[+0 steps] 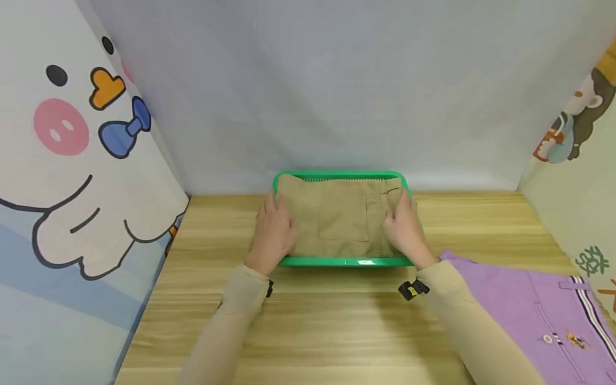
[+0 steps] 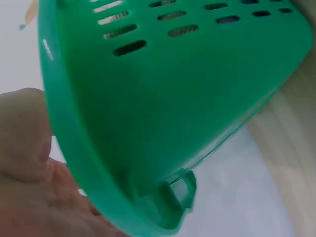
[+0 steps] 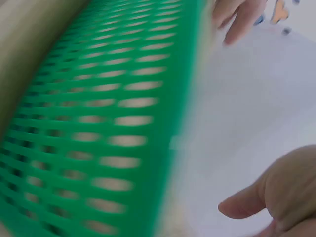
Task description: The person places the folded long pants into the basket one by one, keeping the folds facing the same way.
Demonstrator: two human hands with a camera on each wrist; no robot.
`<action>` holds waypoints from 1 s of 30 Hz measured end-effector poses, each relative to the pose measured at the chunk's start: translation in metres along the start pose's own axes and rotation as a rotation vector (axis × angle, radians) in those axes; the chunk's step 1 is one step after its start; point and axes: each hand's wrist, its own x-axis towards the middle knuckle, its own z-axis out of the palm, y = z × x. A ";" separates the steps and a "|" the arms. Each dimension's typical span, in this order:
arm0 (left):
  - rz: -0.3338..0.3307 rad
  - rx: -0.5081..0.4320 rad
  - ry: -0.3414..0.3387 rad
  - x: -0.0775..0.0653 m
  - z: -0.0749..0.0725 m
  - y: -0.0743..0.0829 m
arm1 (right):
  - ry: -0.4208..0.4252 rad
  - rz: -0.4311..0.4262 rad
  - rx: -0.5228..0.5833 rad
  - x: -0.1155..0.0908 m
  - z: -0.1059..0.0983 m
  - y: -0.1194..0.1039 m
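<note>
A green plastic basket (image 1: 332, 262) with slotted sides stands on the wooden table, filled by a folded khaki garment (image 1: 344, 214) with a patch pocket. At the basket's left end, my left hand (image 1: 275, 230) lies over the rim and the cloth's edge, fingers pointing away from me. My right hand (image 1: 403, 229) rests on the garment's right side, its index finger extended toward the far right corner. In the left wrist view, the left palm (image 2: 29, 163) is right beside the green rim. The right wrist view shows the right thumb (image 3: 244, 202) apart from the rim.
A purple garment (image 1: 510, 299) with a striped waistband lies on the right of the wooden table (image 1: 327, 321), partly under my right forearm. A plain pale backdrop (image 1: 337, 96) rises behind the basket. Cartoon-printed cloth (image 1: 96, 214) borders the left side.
</note>
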 end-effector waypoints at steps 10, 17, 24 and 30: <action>0.091 0.191 -0.226 0.007 0.015 -0.001 | -0.225 -0.093 -0.254 0.000 0.006 0.000; 0.078 0.315 -0.280 0.009 0.025 -0.008 | -0.352 -0.077 -0.319 0.026 0.006 0.003; 0.062 0.429 -0.375 0.013 0.034 -0.005 | -0.545 -0.060 -0.391 0.044 -0.007 -0.004; 0.052 0.544 -0.448 0.015 0.037 -0.003 | -0.694 -0.094 -0.427 0.052 -0.012 -0.006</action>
